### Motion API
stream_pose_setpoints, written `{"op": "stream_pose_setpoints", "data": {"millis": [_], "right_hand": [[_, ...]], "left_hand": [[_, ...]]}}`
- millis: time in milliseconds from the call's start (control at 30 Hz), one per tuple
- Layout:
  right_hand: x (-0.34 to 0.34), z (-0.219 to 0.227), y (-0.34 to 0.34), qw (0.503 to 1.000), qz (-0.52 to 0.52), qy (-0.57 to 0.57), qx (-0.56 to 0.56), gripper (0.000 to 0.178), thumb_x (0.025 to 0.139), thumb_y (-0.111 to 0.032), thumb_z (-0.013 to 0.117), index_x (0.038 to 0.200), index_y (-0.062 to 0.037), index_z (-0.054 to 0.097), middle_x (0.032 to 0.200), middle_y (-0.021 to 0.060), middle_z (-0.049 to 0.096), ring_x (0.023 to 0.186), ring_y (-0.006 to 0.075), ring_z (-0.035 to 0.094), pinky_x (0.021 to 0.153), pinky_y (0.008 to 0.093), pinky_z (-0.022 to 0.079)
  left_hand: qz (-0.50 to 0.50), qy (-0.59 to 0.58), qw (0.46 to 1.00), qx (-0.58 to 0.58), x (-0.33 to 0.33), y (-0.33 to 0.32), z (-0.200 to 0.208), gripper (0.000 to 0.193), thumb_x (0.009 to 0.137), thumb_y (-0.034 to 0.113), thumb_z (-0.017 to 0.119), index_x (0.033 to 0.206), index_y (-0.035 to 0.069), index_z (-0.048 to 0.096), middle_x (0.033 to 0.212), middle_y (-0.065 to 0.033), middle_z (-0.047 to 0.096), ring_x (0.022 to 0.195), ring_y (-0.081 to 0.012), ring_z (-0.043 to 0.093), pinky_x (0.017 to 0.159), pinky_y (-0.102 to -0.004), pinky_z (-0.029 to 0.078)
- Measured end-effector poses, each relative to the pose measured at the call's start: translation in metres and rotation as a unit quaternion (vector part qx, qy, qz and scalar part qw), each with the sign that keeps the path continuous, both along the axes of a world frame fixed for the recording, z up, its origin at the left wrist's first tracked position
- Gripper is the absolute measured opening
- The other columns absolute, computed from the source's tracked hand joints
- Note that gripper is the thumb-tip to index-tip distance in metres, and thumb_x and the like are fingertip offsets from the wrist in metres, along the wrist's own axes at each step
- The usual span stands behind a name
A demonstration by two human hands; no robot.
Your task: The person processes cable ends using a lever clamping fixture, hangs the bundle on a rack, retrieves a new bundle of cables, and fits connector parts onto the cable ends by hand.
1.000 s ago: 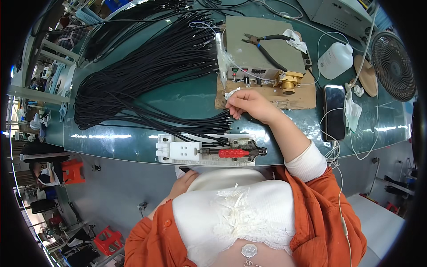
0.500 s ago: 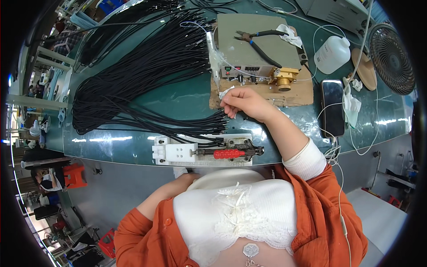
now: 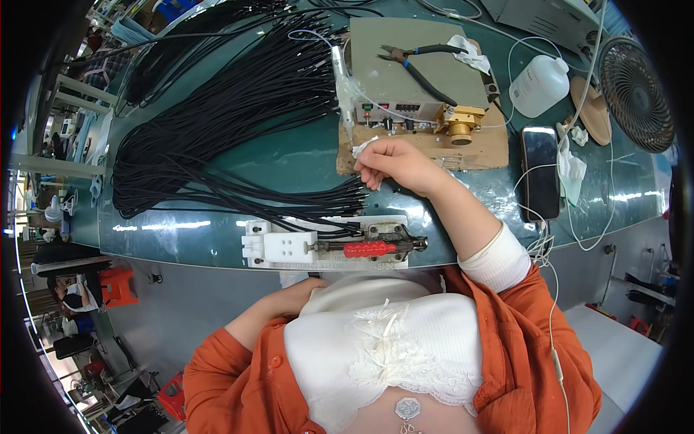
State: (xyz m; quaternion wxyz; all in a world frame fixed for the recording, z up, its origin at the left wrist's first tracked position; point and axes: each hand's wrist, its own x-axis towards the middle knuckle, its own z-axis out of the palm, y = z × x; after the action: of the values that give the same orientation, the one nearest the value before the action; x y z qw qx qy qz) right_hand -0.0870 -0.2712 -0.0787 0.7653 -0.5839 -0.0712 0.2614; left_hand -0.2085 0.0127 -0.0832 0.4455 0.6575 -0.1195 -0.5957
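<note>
My right hand (image 3: 396, 165) hovers over the front edge of the cardboard sheet, fingers curled and thumb pressed to the fingertips. Anything in that pinch is too small or hidden to make out. Crumpled white tissue (image 3: 361, 147) lies at its knuckles, below the tip of a clear dispensing syringe (image 3: 343, 90). Just left of the fingers end several black cables (image 3: 289, 197) from a large bundle. In front is a white clamping fixture (image 3: 283, 248) with a red-handled toggle clamp (image 3: 370, 249). My left hand (image 3: 312, 286) rests at my lap by the table edge, its fingers hidden.
A grey control box (image 3: 419, 69) stands on the cardboard (image 3: 499, 153), carrying cutting pliers (image 3: 426, 79) and a brass-coloured fitting (image 3: 460, 129). To the right are a white bottle (image 3: 539, 87), a phone (image 3: 541, 173), thin white cords and a black fan (image 3: 636, 94).
The view has shifted slightly. My right hand keeps its pinch in nearly the same place, and my left hand stays low by the table edge.
</note>
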Motion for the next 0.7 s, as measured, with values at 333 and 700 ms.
{"op": "stream_pose_setpoints", "data": {"millis": [333,700], "right_hand": [[-0.001,0.003,0.002,1.000,0.003,0.001,-0.011,0.026,0.092,-0.025,0.052,0.086,-0.0011,0.062,0.071,0.0030,0.061,0.063,0.0103,0.059,0.060,0.0219,0.048],[0.002,0.004,-0.001,1.000,0.016,0.005,-0.010,0.023,0.094,-0.021,0.050,0.090,-0.0004,0.060,0.073,0.0049,0.061,0.067,0.0120,0.059,0.063,0.0241,0.048]], "left_hand": [[0.087,0.140,0.984,0.062,-0.003,-0.037,0.006,0.048,0.083,0.026,0.062,0.121,-0.002,0.053,0.113,-0.0143,0.060,0.097,-0.0171,0.059,0.084,-0.0298,0.046],[0.344,0.156,0.923,-0.073,-0.006,-0.041,-0.030,0.041,0.085,0.020,0.062,0.118,-0.004,0.055,0.116,-0.0117,0.058,0.102,-0.0180,0.055,0.089,-0.0287,0.043]]}}
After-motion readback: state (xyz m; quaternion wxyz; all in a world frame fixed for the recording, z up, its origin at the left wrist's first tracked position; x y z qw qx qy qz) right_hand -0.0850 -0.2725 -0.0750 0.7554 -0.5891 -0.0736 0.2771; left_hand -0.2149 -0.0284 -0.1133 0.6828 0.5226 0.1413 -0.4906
